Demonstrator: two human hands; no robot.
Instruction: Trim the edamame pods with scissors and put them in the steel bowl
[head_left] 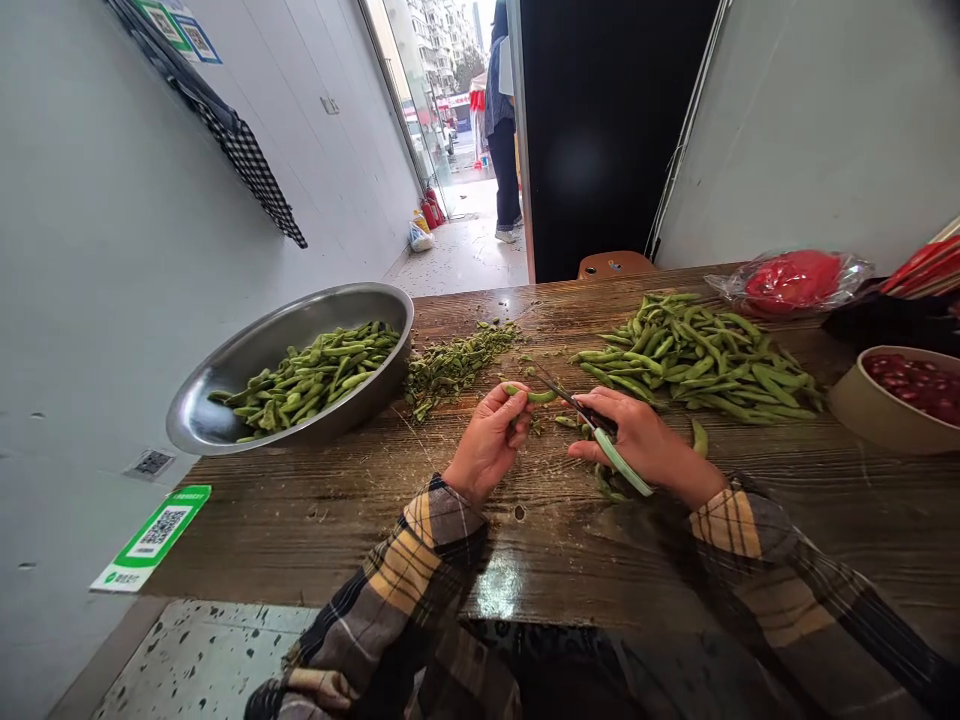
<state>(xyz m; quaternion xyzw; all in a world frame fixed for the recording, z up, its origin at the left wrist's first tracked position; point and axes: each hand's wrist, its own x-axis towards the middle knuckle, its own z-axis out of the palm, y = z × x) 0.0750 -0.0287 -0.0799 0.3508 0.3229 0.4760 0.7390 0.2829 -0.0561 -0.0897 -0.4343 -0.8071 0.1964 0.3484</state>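
Between the thumb and fingers of my left hand (491, 440) is a green soybean pod (541, 396), its free end pointing right. My right hand (637, 440) grips a pair of scissors (616, 460) with pale green on the handle, the blades reaching toward the pod. A large heap of whole pods (697, 360) lies beyond my right hand. Left of my left hand stands a tilted-looking steel basin (225, 365) with many pods (319, 375) inside. Small cut-off bits (457, 365) form a pile beside the basin. A few loose pods lie under my right hand.
The wooden table (360, 540) carries a green QR-code card (154, 538) at its left edge. To the right are a bowl (870, 400) of dark red pieces and a red item in clear plastic (799, 280). A person (502, 130) stands by the doorway.
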